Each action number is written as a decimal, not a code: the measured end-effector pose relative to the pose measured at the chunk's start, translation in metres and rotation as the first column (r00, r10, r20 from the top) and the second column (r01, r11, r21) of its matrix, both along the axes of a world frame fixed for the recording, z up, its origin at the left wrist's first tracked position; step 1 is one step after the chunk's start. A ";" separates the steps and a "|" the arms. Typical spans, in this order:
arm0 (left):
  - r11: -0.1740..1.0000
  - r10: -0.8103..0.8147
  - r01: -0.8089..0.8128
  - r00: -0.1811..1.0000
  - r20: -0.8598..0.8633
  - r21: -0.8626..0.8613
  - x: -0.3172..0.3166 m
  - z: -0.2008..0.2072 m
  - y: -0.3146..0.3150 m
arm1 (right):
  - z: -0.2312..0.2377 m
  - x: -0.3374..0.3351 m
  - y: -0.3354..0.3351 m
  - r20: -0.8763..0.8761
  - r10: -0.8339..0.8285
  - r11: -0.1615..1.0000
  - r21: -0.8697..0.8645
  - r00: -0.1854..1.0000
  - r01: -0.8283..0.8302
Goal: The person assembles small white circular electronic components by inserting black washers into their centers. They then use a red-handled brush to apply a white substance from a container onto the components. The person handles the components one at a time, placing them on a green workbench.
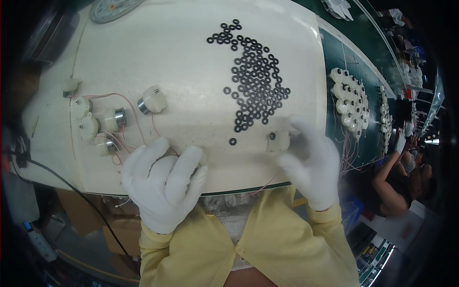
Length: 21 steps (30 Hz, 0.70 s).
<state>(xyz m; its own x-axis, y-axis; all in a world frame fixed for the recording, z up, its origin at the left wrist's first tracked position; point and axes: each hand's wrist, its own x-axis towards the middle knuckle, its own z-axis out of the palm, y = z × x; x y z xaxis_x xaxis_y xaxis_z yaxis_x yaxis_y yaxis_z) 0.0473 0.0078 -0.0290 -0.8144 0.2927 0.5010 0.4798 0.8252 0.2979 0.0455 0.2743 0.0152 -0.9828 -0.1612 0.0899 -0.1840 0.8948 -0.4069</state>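
- Cream-white worktop (181,52) fills the middle of the view, its near edge curving just above the person's yellow sleeves; to its right runs a dark green conveyor belt (334,52), and beyond that other people sit at the line.
- Left hand (165,184), in a white glove, lies at the near edge of the worktop; its fingers are curled over something, with thin red wire leading under the palm; what lies beneath cannot be made out.
- Right hand (311,165), also gloved in white, rests near the worktop's right edge; its fingertips pinch a small cream motor unit (278,141) that sits flat on the surface, with a black ring on top of it.
- One single black washer (233,141) lies apart, just left of that motor unit; above it spreads a loose pile of black washers (256,71), reaching toward the far side of the worktop.
- Several small motors with red leads (103,119) lie scattered at the left of the worktop; one with a metal can (152,101) lies closest to the middle.
- On the belt, a cluster of finished white units (350,98) lies packed together; a co-worker's gloved hand (400,142) reaches near it.
- A round grey dial-like disc (112,7) sits at the far left corner.
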 end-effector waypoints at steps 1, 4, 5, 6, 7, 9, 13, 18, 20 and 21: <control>1.000 0.002 -0.002 1.000 -0.018 -0.003 0.000 0.000 0.001 | 0.001 -0.003 -0.005 0.036 0.045 0.999 0.012 0.998 -0.046; 0.999 0.004 -0.003 0.999 0.034 -0.042 0.006 0.002 -0.002 | -0.003 -0.003 0.006 0.136 0.033 0.992 -0.127 0.990 -0.016; 0.999 0.011 -0.010 0.999 0.041 -0.044 0.008 0.002 -0.003 | -0.001 0.000 0.014 0.164 0.029 0.967 -0.255 0.986 0.014; 0.999 0.019 -0.017 0.999 0.048 -0.047 0.010 0.002 -0.003 | 0.002 0.004 0.027 0.190 0.030 0.925 -0.378 0.981 0.045; 0.998 0.027 -0.025 0.998 0.057 -0.050 0.011 0.002 -0.002 | 0.007 0.008 0.040 0.213 0.036 0.866 -0.495 0.976 0.076; 0.998 0.012 -0.006 0.996 0.086 -0.064 0.012 0.005 -0.001 | 0.027 0.032 0.067 0.425 -0.159 0.581 -0.689 0.891 0.432; 0.998 -0.038 0.045 0.991 0.125 -0.052 0.012 0.005 -0.001 | 0.043 0.052 0.150 0.242 -0.445 0.609 -0.625 0.863 0.489; 0.996 -0.012 0.022 0.993 0.115 -0.082 0.009 0.007 0.000 | 0.016 0.054 0.228 0.329 -0.547 0.592 -0.497 0.770 0.634; 0.995 0.006 0.005 0.994 0.112 -0.102 0.007 0.008 0.006 | 0.007 0.054 0.231 0.359 -0.553 0.567 -0.499 0.752 0.655; 0.994 0.011 0.000 0.995 0.101 -0.112 0.006 0.007 0.009 | 0.003 0.052 0.230 0.373 -0.563 0.559 -0.486 0.738 0.672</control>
<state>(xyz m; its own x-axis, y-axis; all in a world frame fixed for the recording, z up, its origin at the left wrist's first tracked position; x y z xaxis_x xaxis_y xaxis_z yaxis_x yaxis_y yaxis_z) 0.0534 0.0170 -0.0221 -0.8610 0.3376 0.3803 0.4474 0.8584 0.2509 0.0974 0.5042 0.0185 -0.8276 0.5176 -0.2174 0.4392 0.3558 -0.8250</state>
